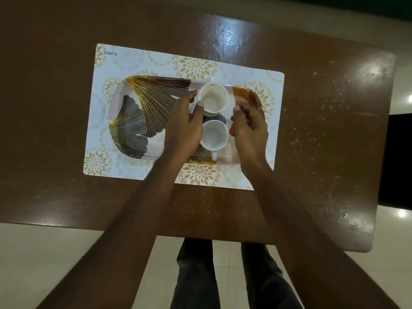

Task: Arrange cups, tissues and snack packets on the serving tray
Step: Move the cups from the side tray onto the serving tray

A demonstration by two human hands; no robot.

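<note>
A rectangular serving tray [133,112] with gold and dark leaf patterns lies on a white floral placemat. Two white cups stand upright on its right half: the far cup [213,99] and the near cup [214,136], whose handle points toward me. My left hand [184,126] is left of both cups, its thumb and index finger touching the far cup's left side. My right hand [249,128] hovers to the right of the cups with curled, parted fingers and nothing in it. No tissues or snack packets are in view.
The placemat [104,63] lies on a brown glossy table [323,130]. The table's near edge runs just in front of my legs. A dark object [399,161] stands beyond the table's right edge. Pale tiled floor lies below.
</note>
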